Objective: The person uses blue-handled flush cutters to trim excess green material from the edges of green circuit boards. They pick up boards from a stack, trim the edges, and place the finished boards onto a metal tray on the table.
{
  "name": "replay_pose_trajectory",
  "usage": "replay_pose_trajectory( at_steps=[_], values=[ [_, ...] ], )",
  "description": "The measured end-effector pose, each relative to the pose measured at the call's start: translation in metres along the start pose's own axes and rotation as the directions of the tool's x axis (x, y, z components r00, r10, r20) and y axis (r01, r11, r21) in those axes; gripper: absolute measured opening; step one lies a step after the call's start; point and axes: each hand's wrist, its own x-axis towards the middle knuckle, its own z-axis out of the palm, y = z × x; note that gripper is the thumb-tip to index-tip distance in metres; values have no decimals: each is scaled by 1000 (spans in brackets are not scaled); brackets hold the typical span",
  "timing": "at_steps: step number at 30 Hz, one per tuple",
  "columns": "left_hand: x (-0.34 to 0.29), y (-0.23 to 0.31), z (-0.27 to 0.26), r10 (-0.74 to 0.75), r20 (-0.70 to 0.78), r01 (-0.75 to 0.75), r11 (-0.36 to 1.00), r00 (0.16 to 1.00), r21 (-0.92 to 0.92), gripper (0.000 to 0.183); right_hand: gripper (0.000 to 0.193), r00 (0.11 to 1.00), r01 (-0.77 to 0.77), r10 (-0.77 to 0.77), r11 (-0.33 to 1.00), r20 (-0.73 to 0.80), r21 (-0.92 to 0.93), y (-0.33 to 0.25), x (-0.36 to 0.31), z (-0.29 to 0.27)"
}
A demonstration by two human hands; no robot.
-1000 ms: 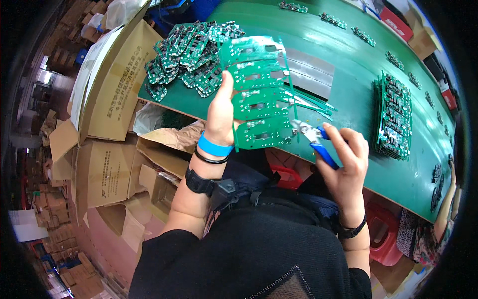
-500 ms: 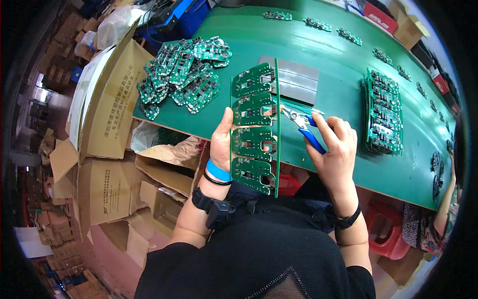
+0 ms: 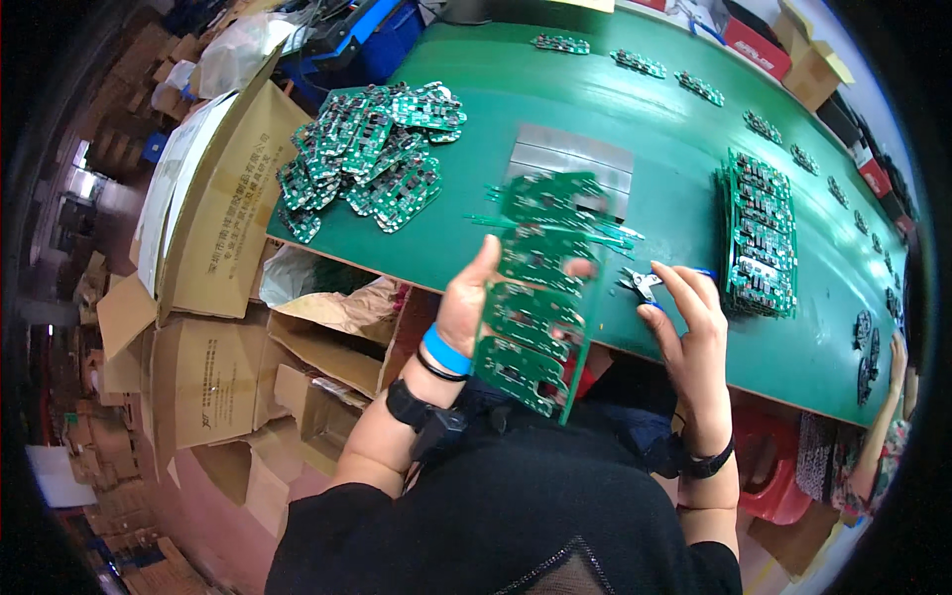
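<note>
In my left hand (image 3: 466, 309) is a green circuit board panel (image 3: 535, 291), gripped by its left edge. It is tilted and slightly blurred, with several joined boards and a long rim strip along its right side. My right hand (image 3: 694, 332) is curled loosely about blue-handled cutting nippers (image 3: 646, 286), thumb and index finger apart. Their metal jaws point left toward the panel, and the fingers hide part of the handles. Thin green board strips (image 3: 620, 238) lie on the table beyond the panel, beside a grey metal block (image 3: 575, 159).
A heap of loose circuit boards (image 3: 367, 149) lies at the left of the green table (image 3: 486, 109). A stack of board panels (image 3: 762, 238) stands at the right. Single boards (image 3: 764, 126) line the far edge. Open cardboard boxes (image 3: 233, 198) stand left; another person's arm (image 3: 883, 426) shows at right.
My left hand has turned the panel to show more of its face and lowered it slightly. My right hand has drawn the nippers away to the right, and their handles now point right.
</note>
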Motion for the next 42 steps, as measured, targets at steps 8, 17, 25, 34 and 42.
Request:
replay_pose_trajectory(
  at_steps=[8, 17, 25, 34, 42],
  values=[
    [-2, -9, 9, -60, -43, 58, 997, 997, -52, 70, 5, 998, 55, -63, 957, 17, 286, -18, 30, 22],
    [35, 94, 97, 375, 342, -273, -224, 862, 935, 42, 18, 989, 60, -80, 985, 121, 160, -13, 57, 32],
    [157, 133, 99, -118, 279, -227, -888, 953, 401, 26, 29, 932, 133, -74, 980, 355, -145, -1, 71, 57],
    [172, 126, 74, -101, 150, -145, -936, 983, 321, 26, 17, 928, 250, -236, 968, 289, -13, 13, 68, 68],
    [162, 120, 67, -94, 210, -152, -947, 973, 282, 28, 18, 877, 234, -147, 962, 458, -141, -2, 75, 57]
  ],
)
